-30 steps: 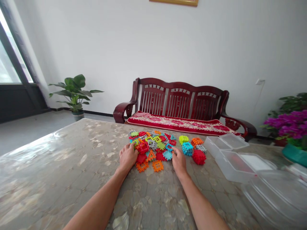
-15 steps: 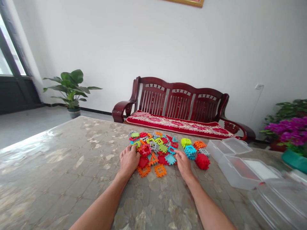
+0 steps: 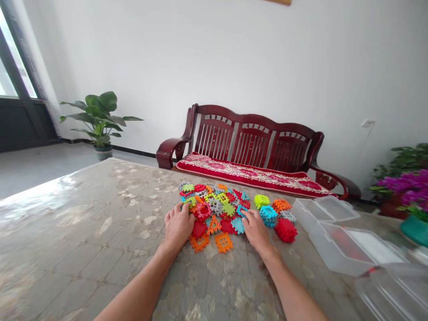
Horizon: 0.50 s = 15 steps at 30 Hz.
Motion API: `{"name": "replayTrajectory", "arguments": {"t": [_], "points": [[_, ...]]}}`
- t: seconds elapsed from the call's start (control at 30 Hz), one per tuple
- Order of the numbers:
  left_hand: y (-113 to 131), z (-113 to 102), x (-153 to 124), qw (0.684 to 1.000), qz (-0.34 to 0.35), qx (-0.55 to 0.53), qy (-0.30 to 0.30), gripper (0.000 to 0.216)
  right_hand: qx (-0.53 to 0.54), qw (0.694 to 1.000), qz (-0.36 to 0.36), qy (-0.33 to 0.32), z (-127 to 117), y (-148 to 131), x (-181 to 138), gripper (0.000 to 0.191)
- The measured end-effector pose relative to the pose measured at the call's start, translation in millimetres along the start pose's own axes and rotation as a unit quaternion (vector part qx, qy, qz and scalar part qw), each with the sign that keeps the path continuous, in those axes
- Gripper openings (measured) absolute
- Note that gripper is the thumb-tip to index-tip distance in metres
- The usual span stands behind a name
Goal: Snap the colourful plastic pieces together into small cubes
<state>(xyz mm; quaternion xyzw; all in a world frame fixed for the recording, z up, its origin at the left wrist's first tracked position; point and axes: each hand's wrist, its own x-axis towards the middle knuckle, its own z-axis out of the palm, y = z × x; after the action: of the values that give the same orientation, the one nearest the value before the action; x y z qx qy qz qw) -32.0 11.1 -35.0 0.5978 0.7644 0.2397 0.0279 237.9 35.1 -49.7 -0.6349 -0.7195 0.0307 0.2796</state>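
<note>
A loose pile of toothed plastic building pieces in several colours lies on the table before me. At its left edge rests my left hand (image 3: 179, 225), palm down and fingers apart, fingertips beside a red-pink window piece (image 3: 203, 210) and a solid red piece (image 3: 198, 229). My right hand (image 3: 257, 229) reaches in from the right with fingers stretched out. Its fingertips touch a blue frame piece (image 3: 240, 209), just above a light blue toothed piece (image 3: 238, 225). Orange window pieces (image 3: 224, 242) lie at the near edge, below an orange triangle piece (image 3: 213, 225).
Right of the pile stand stacks of blue (image 3: 268, 216), red (image 3: 286, 230), yellow-green (image 3: 261, 201), orange (image 3: 281, 204) and grey pieces (image 3: 288, 216). Beyond them is an open clear plastic box (image 3: 347, 256). A wooden bench (image 3: 250, 138) stands behind the table (image 3: 83, 240).
My right fingertips have moved slightly onto the blue frame piece. My left hand stays at the pile's left edge. The whole view has shifted a little.
</note>
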Motion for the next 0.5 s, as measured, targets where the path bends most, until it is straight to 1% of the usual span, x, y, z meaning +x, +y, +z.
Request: {"name": "replayTrajectory", "arguments": {"t": [0.1, 0.2, 0.27, 0.4, 0.5], "points": [[-0.1, 0.5, 0.6, 1.000, 0.001, 0.000, -0.004, 0.046, -0.012, 1.000, -0.007, -0.003, -3.2, -0.5, 3.6, 0.029], [-0.7, 1.6, 1.4, 1.000, -0.001, 0.002, -0.006, 0.046, 0.009, 0.999, -0.039, -0.002, -3.9, 2.2, 7.2, 0.020], [-1.0, 2.3, 1.6, 1.000, 0.000, 0.005, -0.004, 0.046, 0.028, 0.998, -0.051, 0.005, -2.2, 4.6, 8.2, 0.018], [-1.0, 2.8, 1.4, 1.000, 0.001, 0.009, 0.001, 0.046, 0.071, 0.996, -0.035, 0.051, 3.2, 7.7, 7.4, 0.016], [-1.1, 2.9, 1.2, 1.000, -0.002, 0.010, -0.003, 0.047, 0.114, 0.988, -0.040, 0.092, 5.3, 7.3, 6.0, 0.011]]}}
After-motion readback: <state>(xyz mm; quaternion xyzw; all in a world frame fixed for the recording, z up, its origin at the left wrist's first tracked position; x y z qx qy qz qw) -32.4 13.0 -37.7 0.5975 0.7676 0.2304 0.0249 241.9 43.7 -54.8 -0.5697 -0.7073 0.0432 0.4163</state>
